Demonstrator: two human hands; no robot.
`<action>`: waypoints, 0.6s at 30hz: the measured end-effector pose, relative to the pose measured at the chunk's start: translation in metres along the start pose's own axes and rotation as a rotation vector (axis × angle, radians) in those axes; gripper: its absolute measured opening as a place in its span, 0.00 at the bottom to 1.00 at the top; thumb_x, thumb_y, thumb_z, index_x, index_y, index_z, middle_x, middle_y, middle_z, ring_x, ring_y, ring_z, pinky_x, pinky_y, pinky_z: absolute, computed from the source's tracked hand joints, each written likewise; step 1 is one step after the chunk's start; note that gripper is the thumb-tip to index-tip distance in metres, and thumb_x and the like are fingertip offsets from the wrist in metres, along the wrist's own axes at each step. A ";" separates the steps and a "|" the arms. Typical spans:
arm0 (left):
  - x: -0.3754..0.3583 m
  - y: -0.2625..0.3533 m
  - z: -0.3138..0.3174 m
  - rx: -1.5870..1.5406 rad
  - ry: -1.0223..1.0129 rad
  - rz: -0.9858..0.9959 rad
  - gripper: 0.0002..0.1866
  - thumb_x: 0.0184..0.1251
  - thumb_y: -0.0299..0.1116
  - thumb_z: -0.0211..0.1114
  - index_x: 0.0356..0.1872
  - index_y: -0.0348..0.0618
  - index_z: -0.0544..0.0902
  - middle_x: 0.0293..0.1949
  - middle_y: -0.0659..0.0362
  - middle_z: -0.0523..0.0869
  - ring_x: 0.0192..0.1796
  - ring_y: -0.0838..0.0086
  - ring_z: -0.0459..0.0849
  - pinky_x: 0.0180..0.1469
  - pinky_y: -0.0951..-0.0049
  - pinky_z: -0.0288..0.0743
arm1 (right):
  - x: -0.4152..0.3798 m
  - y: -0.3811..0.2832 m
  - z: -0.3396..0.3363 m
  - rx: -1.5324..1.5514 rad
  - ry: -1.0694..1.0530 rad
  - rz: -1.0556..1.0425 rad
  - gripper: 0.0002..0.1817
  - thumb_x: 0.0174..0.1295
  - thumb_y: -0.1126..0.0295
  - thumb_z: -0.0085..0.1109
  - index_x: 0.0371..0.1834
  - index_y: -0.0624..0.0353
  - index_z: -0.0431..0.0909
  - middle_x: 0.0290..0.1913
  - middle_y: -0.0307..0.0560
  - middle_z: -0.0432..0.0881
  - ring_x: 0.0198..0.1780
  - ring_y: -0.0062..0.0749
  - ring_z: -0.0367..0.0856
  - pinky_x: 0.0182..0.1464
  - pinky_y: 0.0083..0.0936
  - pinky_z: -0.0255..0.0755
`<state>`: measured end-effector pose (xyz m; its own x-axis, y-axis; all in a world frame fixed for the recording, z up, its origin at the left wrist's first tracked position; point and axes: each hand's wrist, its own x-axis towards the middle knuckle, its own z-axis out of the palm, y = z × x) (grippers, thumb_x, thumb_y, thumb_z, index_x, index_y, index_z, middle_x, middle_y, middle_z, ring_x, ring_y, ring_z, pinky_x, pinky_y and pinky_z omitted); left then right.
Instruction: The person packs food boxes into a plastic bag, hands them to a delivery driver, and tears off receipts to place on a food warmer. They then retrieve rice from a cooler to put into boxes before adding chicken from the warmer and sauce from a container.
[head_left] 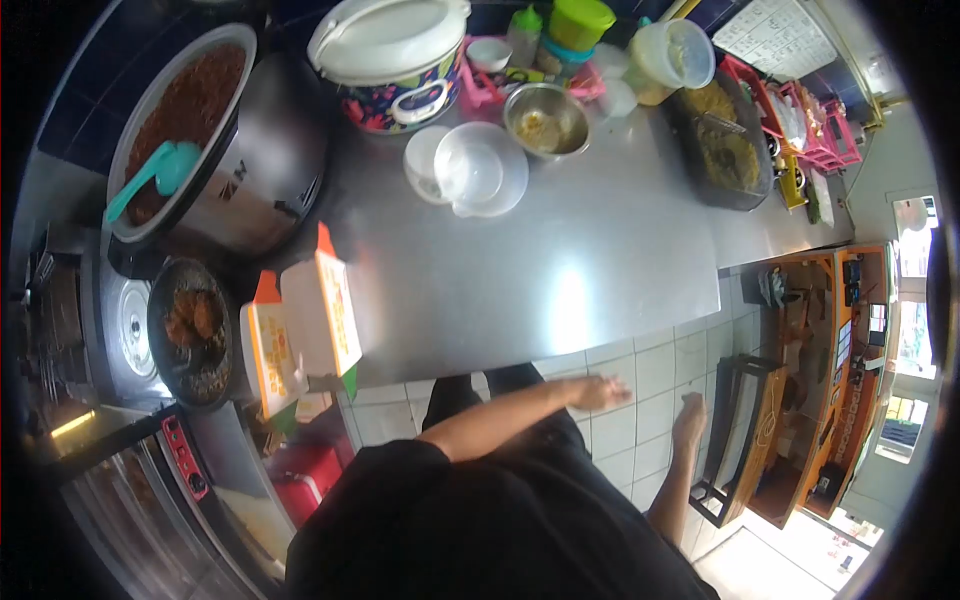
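My left hand (600,393) hangs in the air just off the front edge of the steel counter (450,270), over the tiled floor; its fingers are blurred. To its right, my right hand (692,412) is also raised above the floor, small in view, its fingers hard to make out. Neither hand touches the counter. An open white and orange takeaway box (318,315) stands at the counter's left front corner. Farther back sit two clear plastic containers (490,170) and a steel bowl (545,120) with some food in it.
A large cooker (250,150) holds brown food and a turquoise scoop (172,168). Beside it, a pan (190,330) with fried pieces sits on a stove. A patterned casserole (390,60), a dark tray (715,140) and pink baskets (815,130) line the back. A wooden bench (745,440) stands right.
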<state>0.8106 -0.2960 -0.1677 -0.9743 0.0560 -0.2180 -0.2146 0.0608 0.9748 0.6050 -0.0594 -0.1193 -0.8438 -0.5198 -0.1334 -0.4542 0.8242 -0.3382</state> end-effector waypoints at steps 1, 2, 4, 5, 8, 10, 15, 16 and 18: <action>-0.002 0.021 -0.011 0.060 -0.011 0.105 0.34 0.78 0.61 0.43 0.64 0.44 0.79 0.69 0.48 0.74 0.74 0.53 0.66 0.77 0.56 0.55 | 0.005 -0.022 0.007 0.074 0.102 -0.142 0.14 0.65 0.77 0.50 0.53 0.61 0.76 0.47 0.58 0.82 0.55 0.50 0.79 0.57 0.41 0.70; -0.012 0.035 -0.024 0.120 -0.031 0.207 0.33 0.77 0.61 0.46 0.63 0.43 0.79 0.68 0.48 0.75 0.73 0.54 0.68 0.76 0.57 0.58 | 0.016 -0.046 0.008 0.118 0.044 -0.164 0.19 0.61 0.82 0.51 0.57 0.60 0.75 0.55 0.58 0.79 0.59 0.52 0.77 0.61 0.41 0.69; -0.029 0.031 -0.063 -0.066 0.102 0.137 0.29 0.76 0.56 0.54 0.63 0.41 0.79 0.61 0.46 0.81 0.64 0.56 0.80 0.68 0.61 0.71 | 0.044 -0.098 0.023 0.116 -0.021 -0.226 0.26 0.63 0.76 0.58 0.66 0.60 0.70 0.66 0.56 0.75 0.69 0.51 0.70 0.70 0.40 0.64; -0.049 0.036 -0.092 0.044 0.288 0.024 0.25 0.76 0.50 0.58 0.60 0.39 0.80 0.51 0.48 0.88 0.52 0.59 0.88 0.56 0.64 0.79 | 0.069 -0.113 0.044 0.078 -0.041 -0.290 0.27 0.66 0.69 0.60 0.69 0.59 0.68 0.70 0.55 0.71 0.72 0.50 0.67 0.72 0.40 0.63; -0.084 0.025 -0.141 0.070 1.239 -0.286 0.21 0.76 0.50 0.59 0.45 0.38 0.81 0.26 0.59 0.83 0.30 0.75 0.82 0.36 0.73 0.77 | 0.146 -0.180 0.101 -0.142 -0.084 -0.560 0.43 0.68 0.45 0.53 0.78 0.59 0.54 0.78 0.71 0.50 0.80 0.63 0.45 0.79 0.53 0.38; -0.098 0.010 -0.169 0.001 1.574 -0.477 0.34 0.72 0.57 0.60 0.61 0.34 0.73 0.28 0.53 0.84 0.33 0.67 0.84 0.38 0.67 0.77 | 0.208 -0.231 0.115 -0.180 0.027 -0.688 0.45 0.67 0.41 0.51 0.78 0.60 0.54 0.78 0.70 0.52 0.79 0.62 0.48 0.79 0.53 0.39; -0.077 -0.017 -0.222 -0.146 1.911 -0.614 0.47 0.67 0.60 0.64 0.72 0.32 0.59 0.28 0.60 0.79 0.29 0.75 0.78 0.30 0.74 0.75 | 0.359 -0.336 0.144 -0.028 0.092 -0.894 0.40 0.69 0.51 0.51 0.77 0.63 0.55 0.77 0.66 0.55 0.79 0.55 0.53 0.78 0.51 0.46; -0.070 -0.013 -0.231 -0.241 1.933 -0.543 0.45 0.68 0.59 0.64 0.71 0.31 0.61 0.29 0.59 0.80 0.30 0.75 0.79 0.29 0.73 0.76 | 0.373 -0.345 0.148 0.005 0.081 -0.923 0.40 0.69 0.51 0.51 0.77 0.63 0.55 0.77 0.66 0.55 0.79 0.55 0.53 0.78 0.51 0.46; -0.062 -0.005 -0.245 -0.327 1.986 -0.469 0.43 0.68 0.58 0.64 0.71 0.31 0.62 0.30 0.58 0.81 0.31 0.75 0.80 0.29 0.72 0.77 | 0.395 -0.364 0.156 -0.066 0.015 -0.981 0.37 0.70 0.54 0.49 0.77 0.64 0.56 0.78 0.62 0.56 0.79 0.51 0.54 0.78 0.51 0.47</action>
<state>0.8554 -0.5436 -0.1478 0.4648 -0.8399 -0.2802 -0.1979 -0.4070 0.8917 0.4816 -0.5994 -0.1941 -0.0867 -0.9778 0.1905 -0.9700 0.0393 -0.2401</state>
